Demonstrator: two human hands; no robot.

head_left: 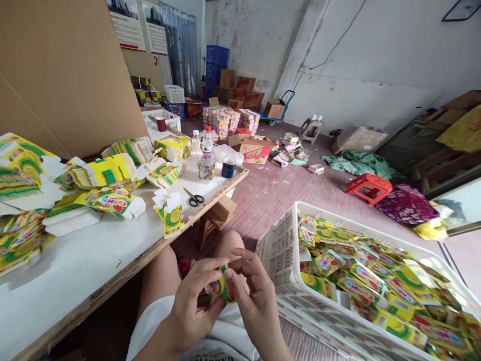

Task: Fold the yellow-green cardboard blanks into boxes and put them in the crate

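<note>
Both hands are over the lap, closed round one small yellow, green and red carton [226, 291]. My left hand [195, 296] grips it from the left, with the thumb below and the fingers across its upper end. From the other side my right hand [252, 291] presses the carton's end with its thumb, the fingers curled above. Much of the carton is hidden by the fingers. On the table [112, 250] at the left lie flat, unfolded cartons [112, 201] in loose stacks, and one single flat carton [172, 215] lies near the table edge.
At the right stands a white plastic crate [296, 245] heaped with cartons [361, 286]. Scissors [195, 198], a tin can [206, 167], a dark cup [228, 169] and a water bottle [207, 141] stand or lie at the table's far end. A red stool [370, 186] is beyond the crate.
</note>
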